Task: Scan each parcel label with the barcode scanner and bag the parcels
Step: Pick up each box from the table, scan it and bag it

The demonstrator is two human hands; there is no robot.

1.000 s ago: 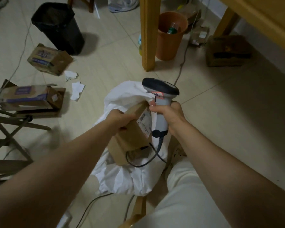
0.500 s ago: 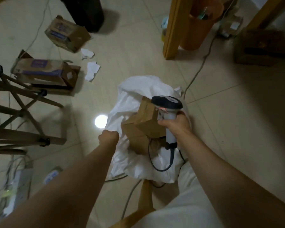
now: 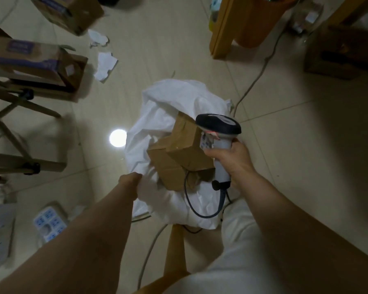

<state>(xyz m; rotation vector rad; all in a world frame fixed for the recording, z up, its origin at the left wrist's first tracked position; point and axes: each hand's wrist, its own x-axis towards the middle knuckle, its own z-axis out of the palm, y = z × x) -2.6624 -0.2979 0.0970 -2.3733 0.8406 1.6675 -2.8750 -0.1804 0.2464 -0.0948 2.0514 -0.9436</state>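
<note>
A white bag [image 3: 170,115] lies open on the tiled floor in the middle of the head view. Two brown cardboard parcels sit in its mouth: a taped one [image 3: 185,143] on top and a second parcel [image 3: 168,172] under it. My right hand [image 3: 232,158] grips the grey handle of the barcode scanner [image 3: 218,126], whose dark head hangs just right of the upper parcel. The scanner's cable loops down over the bag. My left hand [image 3: 130,181] holds the bag's left edge, fingers mostly hidden behind the wrist.
More cardboard parcels lie at the upper left [image 3: 32,58] and at the top [image 3: 68,11], with torn paper scraps [image 3: 104,64] between them. A wooden folding frame [image 3: 13,128] stands at left, a power strip [image 3: 49,223] lower left, a table leg [image 3: 223,28] upper right, a dark box [image 3: 338,54] far right.
My left hand let go of the parcel, which now rests in the bag, and moved to the bag's left edge. The view tilted further down. The scanner stays in my right hand.
</note>
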